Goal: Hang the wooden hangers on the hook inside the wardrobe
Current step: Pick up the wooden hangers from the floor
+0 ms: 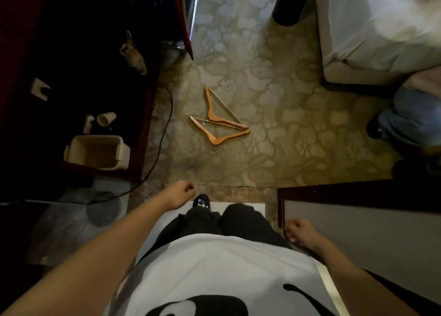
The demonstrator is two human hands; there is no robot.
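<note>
Looking straight down at two wooden hangers [211, 111] on the floral-patterned carpet [274, 105], mid-floor and well ahead of the feet. Overlapped in a loose cross, one hanger's arm laid over the other's bar, small metal hooks just visible. Neither hanger touched by a hand.

Left hand [181, 194] out in front at the end of a bare forearm, fingers loosely curled, gripping nothing. Right hand [299, 232] lower and nearer the body, fingers likewise loosely curled and empty, close beside the dark wooden edge of a pale panel [358, 239].

Below, a white T-shirt [226, 263] with a black print, dark trousers [243, 220] and one dark-socked foot [201, 201] set forward just beside the left hand.

To the left, in deep shadow: a beige plastic tub [97, 152], a tipped paper cup [106, 118] behind it, and a black cable [167, 115] curving along the carpet's edge. At the top, a dark cylindrical bin [292, 2] standing on the carpet near the corner of a bed in pale covers [372, 41]. At the right edge, blue denim [415, 117] — partly out of frame and blurred.
</note>
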